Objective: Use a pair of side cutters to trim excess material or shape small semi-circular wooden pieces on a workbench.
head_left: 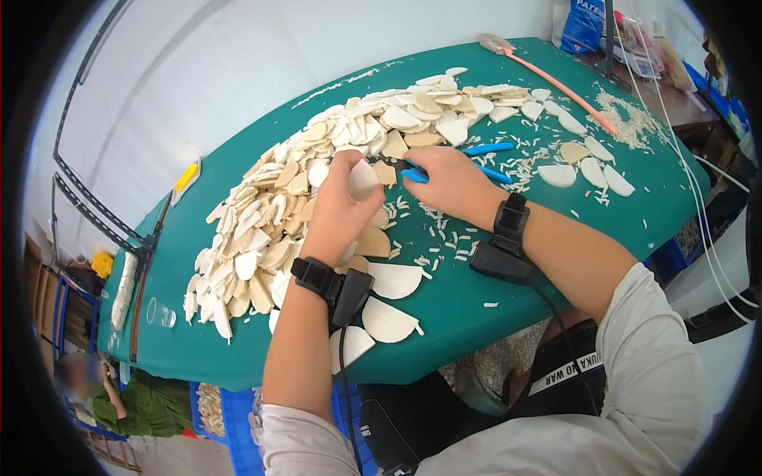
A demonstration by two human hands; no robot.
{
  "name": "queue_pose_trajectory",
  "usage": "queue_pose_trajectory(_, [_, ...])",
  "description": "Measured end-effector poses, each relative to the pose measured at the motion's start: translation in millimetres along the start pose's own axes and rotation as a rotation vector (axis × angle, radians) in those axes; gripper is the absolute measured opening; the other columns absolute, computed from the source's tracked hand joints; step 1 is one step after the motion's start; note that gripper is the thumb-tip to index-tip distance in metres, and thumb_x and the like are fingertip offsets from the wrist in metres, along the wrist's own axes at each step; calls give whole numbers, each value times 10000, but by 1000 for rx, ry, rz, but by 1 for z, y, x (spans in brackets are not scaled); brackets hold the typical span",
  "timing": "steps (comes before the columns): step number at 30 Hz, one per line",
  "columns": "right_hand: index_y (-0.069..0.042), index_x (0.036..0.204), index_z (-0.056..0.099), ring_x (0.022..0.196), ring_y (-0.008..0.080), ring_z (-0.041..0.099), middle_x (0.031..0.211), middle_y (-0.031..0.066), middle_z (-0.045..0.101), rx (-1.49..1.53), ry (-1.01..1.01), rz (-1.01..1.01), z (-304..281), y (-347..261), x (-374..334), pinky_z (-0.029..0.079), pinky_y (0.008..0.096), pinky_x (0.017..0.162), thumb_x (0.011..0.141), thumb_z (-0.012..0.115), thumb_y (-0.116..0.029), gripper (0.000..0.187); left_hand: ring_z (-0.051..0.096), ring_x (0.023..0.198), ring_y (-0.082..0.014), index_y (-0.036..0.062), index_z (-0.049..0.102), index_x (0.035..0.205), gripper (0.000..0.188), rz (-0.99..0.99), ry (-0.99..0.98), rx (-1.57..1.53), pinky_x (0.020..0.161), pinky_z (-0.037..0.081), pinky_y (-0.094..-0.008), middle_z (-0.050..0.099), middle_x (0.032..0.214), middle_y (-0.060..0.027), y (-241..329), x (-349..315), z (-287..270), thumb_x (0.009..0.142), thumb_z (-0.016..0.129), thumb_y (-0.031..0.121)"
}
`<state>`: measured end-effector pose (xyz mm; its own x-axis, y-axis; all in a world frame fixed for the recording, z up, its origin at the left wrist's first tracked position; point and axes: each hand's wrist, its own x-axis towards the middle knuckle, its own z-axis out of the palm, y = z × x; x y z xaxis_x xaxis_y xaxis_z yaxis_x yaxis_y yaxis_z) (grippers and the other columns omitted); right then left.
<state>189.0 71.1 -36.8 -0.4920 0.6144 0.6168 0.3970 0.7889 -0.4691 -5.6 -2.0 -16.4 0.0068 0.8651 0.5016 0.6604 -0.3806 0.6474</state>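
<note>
My left hand (347, 198) is closed on a white half-round piece (365, 181), pinched between thumb and fingers. Close beside it, my right hand (452, 184) grips blue-handled nippers (498, 147), whose dark jaws point toward that piece. Both handle ends stick out past the palm. Around and beyond my hands spreads a large heap of white and tan half-round pieces (274, 186). Several bigger ones, such as a white half-round piece (390, 319), lie near my left wrist, some with a small tab at the edge. Small white trimmings (444, 238) are scattered below my right hand.
A green-covered table (556, 262) carries everything. A pink-handled brush (559, 87) lies at the far right near a pile of trimmings (631, 119). On the left are a clear cup (161, 312) and a yellow cutter (186, 177). Another person (143, 401) is at lower left, beside blue crates (238, 420).
</note>
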Motion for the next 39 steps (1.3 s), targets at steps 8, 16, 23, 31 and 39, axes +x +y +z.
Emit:
queue_pose_trajectory(8, [-49, 1081, 672, 909, 345, 661, 979, 139, 687, 230, -358, -278, -11, -36, -2, 524, 392, 776, 875, 746, -357, 378, 605, 905, -176, 29, 522, 1217, 457, -19, 241, -178, 795, 502, -310, 618, 1034, -99, -39, 15, -12, 844, 747, 165])
queue_pose_trajectory(16, [-86, 1188, 636, 1008, 288, 671, 1135, 86, 666, 92, -684, -410, -13, -48, -9, 536, 380, 852, 777, 815, -440, 571, 469, 697, -65, 23, 507, 1235, 410, -50, 271, -388, 605, 350, -226, 584, 872, -9, -22, 16, -43, 903, 711, 148])
queue_pose_trajectory(23, [-114, 1268, 601, 1018, 279, 681, 1101, 101, 648, 88, -637, -373, -12, -56, -13, 556, 366, 839, 810, 749, -245, 499, 415, 701, -64, 39, 523, 1221, 397, -71, 301, -371, 597, 322, -235, 560, 882, -4, -32, 14, -43, 906, 711, 191])
queue_pose_trajectory(31, [-141, 1277, 615, 981, 313, 673, 1102, 132, 685, 36, -249, -340, -13, -31, -2, 548, 380, 848, 794, 741, -292, 522, 361, 662, -39, 94, 580, 1121, 299, -348, 37, -549, 548, 266, -208, 426, 788, 66, -4, 4, -55, 957, 663, 331])
queue_pose_trajectory(39, [-126, 1302, 594, 981, 290, 682, 1078, 121, 688, 106, 16, -334, -18, -39, 2, 556, 377, 850, 790, 787, -221, 556, 341, 528, -26, 22, 647, 1030, 475, -365, -399, -673, 461, 255, -212, 435, 652, 54, 3, -1, -49, 938, 684, 487])
